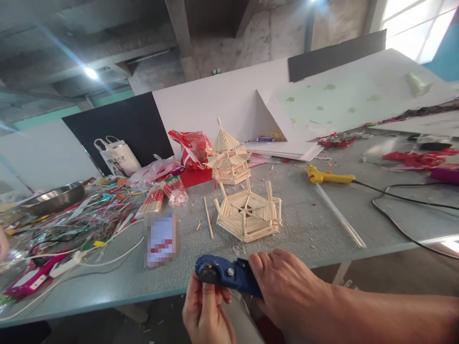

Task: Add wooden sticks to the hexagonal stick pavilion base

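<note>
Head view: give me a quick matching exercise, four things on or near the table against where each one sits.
Things:
1. blue cutter
2. yellow glue gun
3. hexagonal stick base
4. stick pagoda

Places:
A. far side of the table, beside the red bag
B. held in both hands, left hand and right hand, at the near table edge
C. middle of the table, just beyond the hands
D. lying to the right, cord trailing away

Pairs: 1-B, 2-D, 3-C, 4-A
</note>
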Demonstrator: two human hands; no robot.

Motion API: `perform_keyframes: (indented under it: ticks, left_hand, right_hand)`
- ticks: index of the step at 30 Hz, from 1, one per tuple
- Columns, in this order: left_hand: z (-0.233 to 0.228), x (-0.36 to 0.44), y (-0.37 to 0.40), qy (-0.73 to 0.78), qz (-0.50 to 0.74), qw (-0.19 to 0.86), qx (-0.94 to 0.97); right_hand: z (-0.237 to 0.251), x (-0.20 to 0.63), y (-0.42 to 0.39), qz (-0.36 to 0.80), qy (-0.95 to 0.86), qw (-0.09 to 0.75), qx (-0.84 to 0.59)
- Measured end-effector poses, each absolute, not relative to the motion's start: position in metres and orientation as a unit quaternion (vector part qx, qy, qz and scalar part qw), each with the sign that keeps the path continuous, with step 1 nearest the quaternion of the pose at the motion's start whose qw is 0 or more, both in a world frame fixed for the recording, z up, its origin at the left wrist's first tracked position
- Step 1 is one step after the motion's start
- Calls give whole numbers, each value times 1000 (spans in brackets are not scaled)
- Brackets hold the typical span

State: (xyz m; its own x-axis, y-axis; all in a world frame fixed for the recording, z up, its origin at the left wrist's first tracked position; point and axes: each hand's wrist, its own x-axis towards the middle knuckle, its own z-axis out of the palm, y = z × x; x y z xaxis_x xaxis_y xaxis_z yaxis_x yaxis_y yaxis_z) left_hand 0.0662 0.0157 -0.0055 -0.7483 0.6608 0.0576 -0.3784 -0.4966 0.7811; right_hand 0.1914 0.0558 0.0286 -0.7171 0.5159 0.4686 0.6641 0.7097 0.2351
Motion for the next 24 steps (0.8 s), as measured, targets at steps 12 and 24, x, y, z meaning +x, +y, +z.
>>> perform_keyframes:
  ticks: [12, 24]
  left_hand:
    - [-3, 68, 18, 413, 855, 275, 152]
    - [-18, 61, 15, 469, 825, 212, 232]
  right_hand:
    - [52, 195, 59, -99, -923, 192, -317]
    - [45, 190, 52, -96, -922, 201, -317]
